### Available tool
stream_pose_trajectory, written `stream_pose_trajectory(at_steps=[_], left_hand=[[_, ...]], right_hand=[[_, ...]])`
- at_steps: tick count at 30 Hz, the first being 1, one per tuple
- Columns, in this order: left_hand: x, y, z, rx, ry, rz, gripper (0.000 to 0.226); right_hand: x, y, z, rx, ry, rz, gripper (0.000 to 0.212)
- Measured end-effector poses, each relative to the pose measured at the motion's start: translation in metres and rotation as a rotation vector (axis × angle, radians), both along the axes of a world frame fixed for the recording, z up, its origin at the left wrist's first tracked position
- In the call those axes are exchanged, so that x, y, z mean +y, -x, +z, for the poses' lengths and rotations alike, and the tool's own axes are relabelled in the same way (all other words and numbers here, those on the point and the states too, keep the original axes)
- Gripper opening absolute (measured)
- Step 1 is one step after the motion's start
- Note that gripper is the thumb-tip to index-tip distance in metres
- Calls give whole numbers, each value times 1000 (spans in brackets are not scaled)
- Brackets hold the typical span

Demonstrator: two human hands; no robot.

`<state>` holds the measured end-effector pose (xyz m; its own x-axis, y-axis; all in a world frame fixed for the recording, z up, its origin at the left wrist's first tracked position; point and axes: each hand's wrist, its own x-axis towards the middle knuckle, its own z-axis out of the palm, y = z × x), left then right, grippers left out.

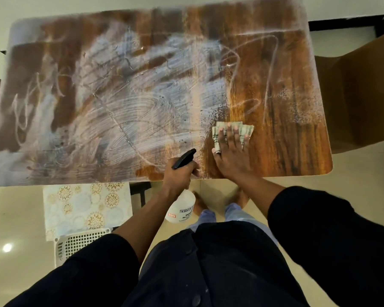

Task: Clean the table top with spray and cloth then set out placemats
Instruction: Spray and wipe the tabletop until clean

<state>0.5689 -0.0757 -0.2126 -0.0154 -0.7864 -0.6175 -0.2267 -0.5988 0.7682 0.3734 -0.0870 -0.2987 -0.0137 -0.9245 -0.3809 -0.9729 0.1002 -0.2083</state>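
The wooden table top is covered with white smeared streaks over its left and middle, and speckled with droplets near the cloth. My right hand lies flat with straight, spread fingers on a folded pale cloth near the table's front right. My left hand grips the neck of a clear spray bottle with a black trigger head, held at the front edge with its body hanging below the table. A stack of patterned placemats lies on a stool below the front edge.
A white perforated plastic stool bears the placemats at the lower left. A brown chair stands at the table's right side. Glossy tile floor lies around, and my bare feet are under the front edge.
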Motion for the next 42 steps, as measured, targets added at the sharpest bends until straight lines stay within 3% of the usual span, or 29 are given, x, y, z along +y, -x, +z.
stream_pose_trajectory(at_steps=[4, 7, 10, 13, 18, 21, 26, 33, 38, 42], left_hand=[[-5, -6, 6, 26, 30, -29, 26], [-9, -6, 10, 42, 70, -54, 53], [-11, -5, 8, 30, 94, -75, 41], [-14, -6, 2, 15, 75, -90, 20], [-13, -7, -8, 9, 51, -108, 21], [-13, -6, -10, 16, 53, -140, 23], [-13, -5, -10, 28, 55, -159, 22], [-12, 0, -7, 35, 120, -220, 26], [-11, 5, -9, 4, 93, -239, 17], [-12, 19, -7, 20, 64, -262, 20]], right_hand=[[45, -42, -5, -42, 52, 250, 81], [66, -48, -8, -48, 94, 400, 75], [70, -30, -12, -45, 140, 447, 71], [76, 1, -18, 20, 115, 318, 74], [95, 62, -19, 93, 95, -96, 77], [102, 75, -17, 105, 70, -206, 77], [102, 40, -16, 80, 77, -208, 78], [101, -59, -7, -71, 44, 200, 76], [102, -29, -14, -86, 89, 343, 71], [116, 26, -16, 0, 60, 140, 74]])
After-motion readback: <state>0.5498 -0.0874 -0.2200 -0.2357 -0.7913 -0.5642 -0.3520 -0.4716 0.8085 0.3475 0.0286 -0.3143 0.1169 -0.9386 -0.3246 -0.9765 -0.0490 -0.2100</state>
